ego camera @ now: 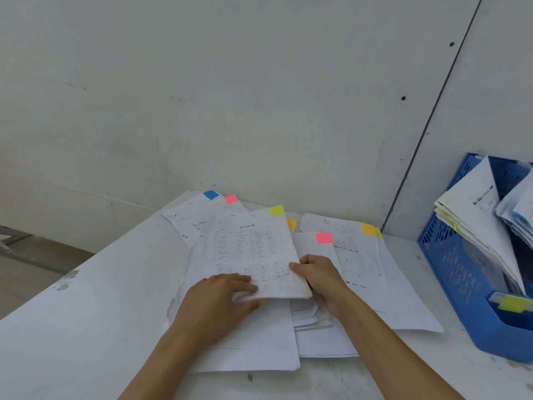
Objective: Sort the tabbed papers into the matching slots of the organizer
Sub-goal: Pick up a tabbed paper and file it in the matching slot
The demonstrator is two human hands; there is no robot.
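Sheet (253,249): light, floppy, left of organizer (461,269).
Grip: right hand (320,275) pinches its edge; left hand (222,295) flat on top.

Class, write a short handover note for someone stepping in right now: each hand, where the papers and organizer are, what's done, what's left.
Left hand: fingers flat on the yellow-tabbed paper, near its lower edge.
Right hand: grips that paper's right edge.
Loose pile with blue, pink and orange tabs lies on the table; blue organizer stands at the right.
Done: some papers already stand in the organizer.
Left: file this paper, then the remaining pile, by tab colour.
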